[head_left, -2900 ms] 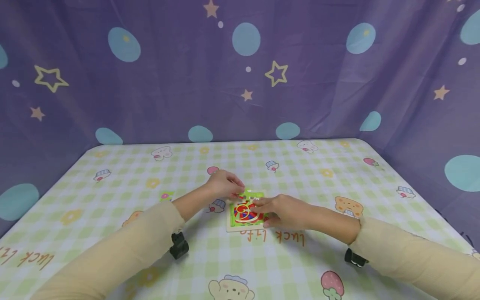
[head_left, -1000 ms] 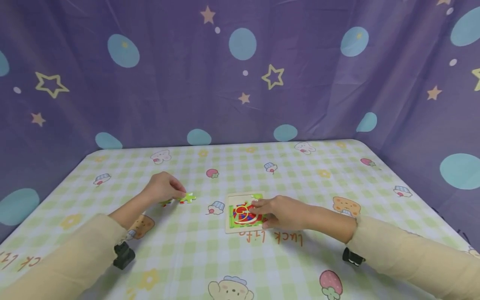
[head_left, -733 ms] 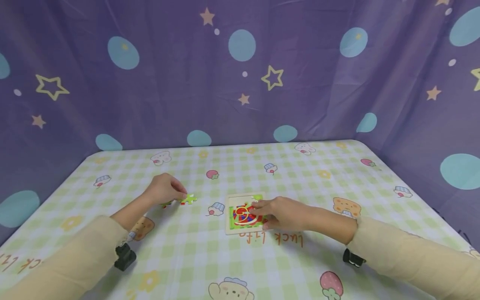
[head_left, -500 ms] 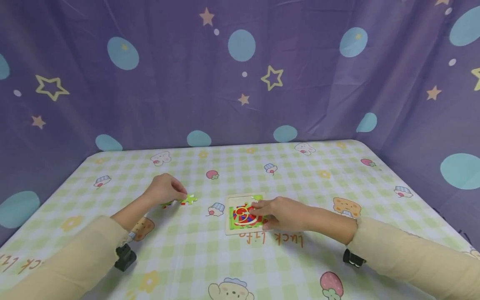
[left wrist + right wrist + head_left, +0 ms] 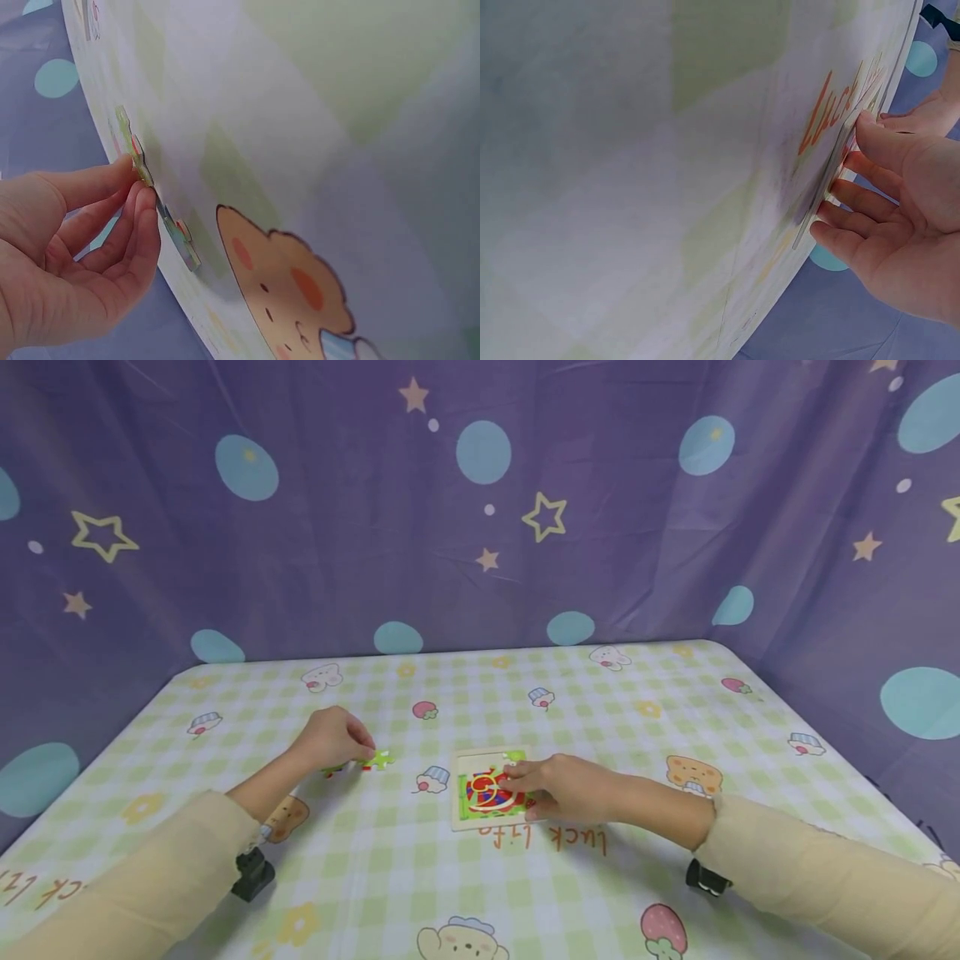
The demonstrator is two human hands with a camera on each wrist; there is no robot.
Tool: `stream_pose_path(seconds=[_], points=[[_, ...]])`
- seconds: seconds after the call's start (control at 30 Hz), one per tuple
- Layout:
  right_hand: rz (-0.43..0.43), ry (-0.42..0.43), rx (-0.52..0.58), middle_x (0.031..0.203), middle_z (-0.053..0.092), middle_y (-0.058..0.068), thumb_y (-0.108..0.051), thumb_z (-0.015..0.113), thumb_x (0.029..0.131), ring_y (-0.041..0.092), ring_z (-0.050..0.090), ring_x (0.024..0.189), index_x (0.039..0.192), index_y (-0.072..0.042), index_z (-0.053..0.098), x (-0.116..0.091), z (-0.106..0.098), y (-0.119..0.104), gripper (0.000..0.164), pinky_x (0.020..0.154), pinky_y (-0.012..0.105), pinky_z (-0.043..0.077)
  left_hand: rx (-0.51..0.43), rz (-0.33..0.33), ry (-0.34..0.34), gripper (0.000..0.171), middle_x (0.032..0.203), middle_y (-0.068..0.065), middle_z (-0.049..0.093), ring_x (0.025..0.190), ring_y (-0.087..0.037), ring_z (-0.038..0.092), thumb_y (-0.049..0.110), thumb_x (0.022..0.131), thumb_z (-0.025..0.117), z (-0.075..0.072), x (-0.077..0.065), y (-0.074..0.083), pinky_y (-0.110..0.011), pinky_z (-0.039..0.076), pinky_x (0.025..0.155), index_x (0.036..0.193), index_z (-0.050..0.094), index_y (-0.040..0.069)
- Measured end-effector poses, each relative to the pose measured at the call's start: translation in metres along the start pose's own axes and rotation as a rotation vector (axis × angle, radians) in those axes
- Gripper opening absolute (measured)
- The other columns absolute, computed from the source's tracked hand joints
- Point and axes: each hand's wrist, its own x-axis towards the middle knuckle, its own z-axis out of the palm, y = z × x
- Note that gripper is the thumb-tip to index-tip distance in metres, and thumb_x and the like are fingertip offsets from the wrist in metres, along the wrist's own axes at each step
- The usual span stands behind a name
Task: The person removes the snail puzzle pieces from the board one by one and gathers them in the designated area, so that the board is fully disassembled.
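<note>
My left hand (image 5: 333,739), at the left of the table, pinches a green jigsaw piece (image 5: 380,760) between thumb and fingers. In the left wrist view this jigsaw piece (image 5: 126,124) stands at the fingertips, close to the cloth. A second jigsaw piece (image 5: 181,240), green with some red, lies just beside the fingers. Near the table's middle, my right hand (image 5: 566,785) rests on a wooden puzzle tray (image 5: 454,810). Its fairly straight fingers lie on the picture and the thumb touches the edge. Red, blue and green jigsaw pieces (image 5: 480,808) fill the tray's lower part; the upper-left strip shows bare wood.
A green-checked tablecloth (image 5: 420,893) with printed cartoons covers the table. Behind the table hangs a purple curtain (image 5: 337,527) with stars and blue dots. Black wrist cameras (image 5: 252,874) sit under both cuffs.
The left hand has moved from the tray's upper left to the table's left, and green jigsaw pieces have left the tray's top strip. Over the last second both hands stay nearly still.
</note>
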Motion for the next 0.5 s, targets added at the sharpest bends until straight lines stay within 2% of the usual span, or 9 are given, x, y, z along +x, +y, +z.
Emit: stream_pose_path(seconds=[0.13,0.23,0.37,0.5], points=[[-0.006,0.001,-0.003,0.146,0.047,0.014,-0.02,0.067,0.09,0.025,0.06,0.121,0.136,-0.009,0.054,0.0,-0.001,-0.001,0.049,0.096,0.035,0.052,-0.006,-0.002,-0.011,0.008,0.075,-0.006,0.072,0.062,-0.012,0.055,0.012,0.081,0.073,-0.002,0.0,0.001,-0.025,0.044,0.057,0.083,0.075,0.005],[-0.01,0.0,-0.003,0.146,0.047,0.014,-0.02,0.067,0.09,0.023,0.063,0.116,0.136,-0.008,0.054,0.0,-0.002,-0.002,0.049,0.095,0.035,0.052,0.0,-0.001,-0.015,0.01,0.078,-0.008,0.073,0.064,-0.014,0.057,0.013,0.082,0.072,-0.005,0.001,0.002,-0.025,0.045,0.058,0.085,0.075,0.004],[-0.008,-0.003,0.001,0.147,0.047,0.014,-0.019,0.066,0.09,0.022,0.064,0.113,0.136,-0.008,0.054,-0.001,-0.002,-0.002,0.049,0.094,0.034,0.053,0.023,0.008,0.0,0.014,0.091,-0.011,0.075,0.081,-0.022,0.064,0.015,0.083,0.071,-0.009,0.005,0.007,-0.031,0.051,0.068,0.09,0.076,0.005],[-0.007,-0.002,0.002,0.146,0.047,0.014,-0.018,0.066,0.09,0.022,0.064,0.113,0.136,-0.008,0.053,-0.001,-0.002,-0.003,0.049,0.093,0.033,0.053,0.015,0.019,0.003,0.017,0.103,-0.014,0.073,0.098,-0.03,0.064,0.018,0.084,0.071,-0.01,0.008,0.018,-0.039,0.053,0.082,0.095,0.076,0.005]])
